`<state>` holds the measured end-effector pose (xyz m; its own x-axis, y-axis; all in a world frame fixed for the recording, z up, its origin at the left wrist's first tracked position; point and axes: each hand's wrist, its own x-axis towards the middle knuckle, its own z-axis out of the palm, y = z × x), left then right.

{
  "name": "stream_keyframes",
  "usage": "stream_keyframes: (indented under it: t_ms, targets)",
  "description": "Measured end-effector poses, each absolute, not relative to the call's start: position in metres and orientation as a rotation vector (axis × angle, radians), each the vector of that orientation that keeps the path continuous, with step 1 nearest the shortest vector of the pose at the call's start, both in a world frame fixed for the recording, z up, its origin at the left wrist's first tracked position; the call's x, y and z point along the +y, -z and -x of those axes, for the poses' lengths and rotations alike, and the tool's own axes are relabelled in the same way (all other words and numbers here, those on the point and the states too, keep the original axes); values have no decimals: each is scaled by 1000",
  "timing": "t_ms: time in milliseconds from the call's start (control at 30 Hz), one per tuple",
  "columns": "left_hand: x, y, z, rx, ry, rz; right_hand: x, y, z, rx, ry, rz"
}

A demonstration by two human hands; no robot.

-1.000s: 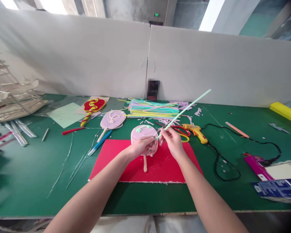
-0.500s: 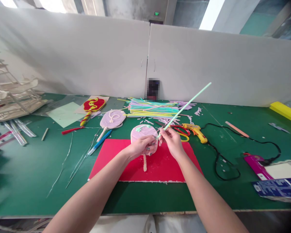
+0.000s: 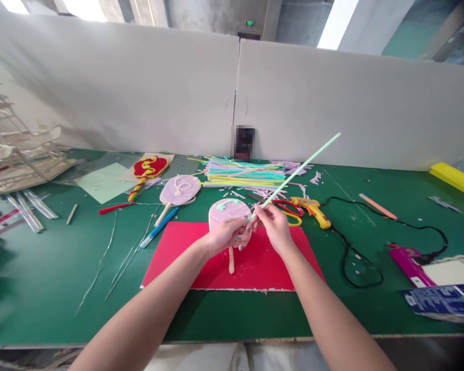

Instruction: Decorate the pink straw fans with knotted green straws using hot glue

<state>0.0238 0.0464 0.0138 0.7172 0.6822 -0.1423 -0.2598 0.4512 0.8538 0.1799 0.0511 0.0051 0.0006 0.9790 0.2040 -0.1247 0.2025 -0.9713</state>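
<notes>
My right hand (image 3: pixel 274 224) pinches a long pale green pipe cleaner (image 3: pixel 299 169), which slants up to the right. Its lower end runs to the fingertips of my left hand (image 3: pixel 229 234), closed around it. Beneath the hands, a round lilac fan (image 3: pixel 229 208) made of pipe cleaners lies on a red board (image 3: pixel 263 270). Curled mint green pieces sit on the fan's upper part, and its pale handle (image 3: pixel 231 260) points towards me. My left hand covers the fan's lower part.
A second lilac fan (image 3: pixel 180 189) and a red-yellow one (image 3: pixel 150 167) lie at the left. Behind is a pile of pipe cleaners (image 3: pixel 247 172). Scissors (image 3: pixel 294 210) and a yellow glue gun (image 3: pixel 313 210) with a black cord lie at the right. A blue pen (image 3: pixel 159 228) lies left.
The pipe cleaner has tilted slightly lower, its free tip shifting a little right. My left fingers have shifted slightly right. The things on the table stay in place.
</notes>
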Motion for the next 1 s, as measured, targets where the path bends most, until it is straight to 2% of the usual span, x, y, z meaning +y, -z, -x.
stream_keyframes:
  t_ms: [367, 500, 667, 900, 1000]
  targets:
    - [46, -16, -25, 701, -591, -1147, 50, -5, -181, -1311, -1083, 993]
    - [50, -12, -26, 765, -609, -1051, 49, -10, -179, -1267, -1076, 1010]
    - [54, -9, -30, 745, -770, -978, 49, -14, -179, -1068, -1102, 1067]
    - [48, -14, -30, 964, -1040, -1512, 52, -10, -179, -942, -1193, 1029]
    - [42, -19, -28, 1093, -1041, -1782, 51, -11, -178, -941, -1215, 1025]
